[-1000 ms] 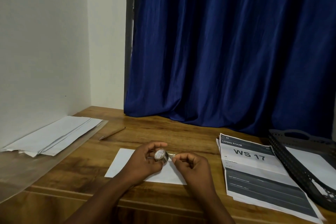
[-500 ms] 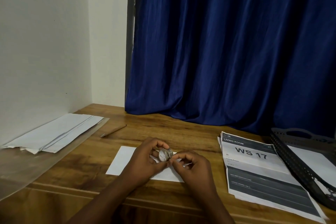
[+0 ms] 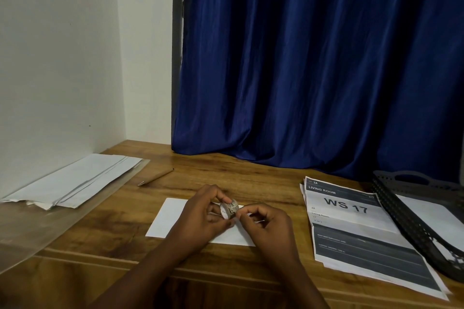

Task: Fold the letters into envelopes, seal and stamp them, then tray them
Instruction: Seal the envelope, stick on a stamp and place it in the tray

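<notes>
Right, both my hands meet over the white envelope [image 3: 170, 218], which lies flat on the wooden counter [image 3: 251, 183] at about 6 o'clock in the head view. My left hand [image 3: 200, 218] holds a small roll of stamps [image 3: 229, 209] up off the envelope, fingers [image 3: 221, 195] curled over the top of it and thumb underneath. My right hand [image 3: 268, 226] sits just beside the roll at its 3 o'clock, thumb and forefinger pinching at the roll's edge; can't tell if a stamp is actually caught between them, too small. At 9 o'clock a stack of white envelopes [image 3: 75, 180] lies on a clear plastic sheet [image 3: 37, 228] against the wall. A pencil [image 3: 155, 177] lies near 11 o'clock of the hands, apart from everything. At 3 o'clock lies a pile of printed letters [image 3: 364, 233], the top one creased and reading "LIVING ROOM" and "WS 17". Touching its far edge, at the 3 o'clock border, a dark mesh tray [image 3: 411, 223] holds white paper [image 3: 439, 218]. A blue curtain [image 3: 313, 70] hangs at 12 o'clock.
</notes>
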`<state>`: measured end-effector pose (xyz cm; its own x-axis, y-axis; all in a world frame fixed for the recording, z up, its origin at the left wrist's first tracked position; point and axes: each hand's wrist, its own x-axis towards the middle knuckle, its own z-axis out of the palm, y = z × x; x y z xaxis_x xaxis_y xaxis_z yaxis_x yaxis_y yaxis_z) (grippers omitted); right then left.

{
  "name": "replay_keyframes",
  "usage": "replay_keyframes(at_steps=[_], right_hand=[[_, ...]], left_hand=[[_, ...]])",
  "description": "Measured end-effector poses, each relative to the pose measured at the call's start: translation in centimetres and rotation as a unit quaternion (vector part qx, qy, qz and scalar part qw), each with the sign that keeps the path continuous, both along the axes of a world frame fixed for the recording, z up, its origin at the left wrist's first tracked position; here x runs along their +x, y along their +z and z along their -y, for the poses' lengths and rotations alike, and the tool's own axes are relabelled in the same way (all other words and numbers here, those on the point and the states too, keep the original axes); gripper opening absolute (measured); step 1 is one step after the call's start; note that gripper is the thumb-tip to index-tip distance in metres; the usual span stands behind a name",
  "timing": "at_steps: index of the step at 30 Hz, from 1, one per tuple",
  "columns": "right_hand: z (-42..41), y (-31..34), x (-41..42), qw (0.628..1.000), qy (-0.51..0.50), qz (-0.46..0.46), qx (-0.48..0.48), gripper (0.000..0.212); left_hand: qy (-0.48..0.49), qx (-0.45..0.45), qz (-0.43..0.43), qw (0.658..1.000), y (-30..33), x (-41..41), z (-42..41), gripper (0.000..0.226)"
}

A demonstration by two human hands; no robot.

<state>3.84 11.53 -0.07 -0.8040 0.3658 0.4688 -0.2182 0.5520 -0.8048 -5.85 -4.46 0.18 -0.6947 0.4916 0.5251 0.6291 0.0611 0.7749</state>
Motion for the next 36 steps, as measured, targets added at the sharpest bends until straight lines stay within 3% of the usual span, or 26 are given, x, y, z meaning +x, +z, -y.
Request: replay_keyframes(at_steps=[29,36], right_hand=[[-0.07,0.15,-0.21,0.996,-0.012,-0.024,-0.084,0.006],[-0.15,0.44,-0.25,0.987,-0.002,-0.045,-0.152,0.006]], left_hand=[[0.004,-0.009,0.032,0.999,-0.28,-0.29,-0.07,0.044],[-0.002,0.0,0.039,0.999,-0.17,-0.17,0.02,0.041]])
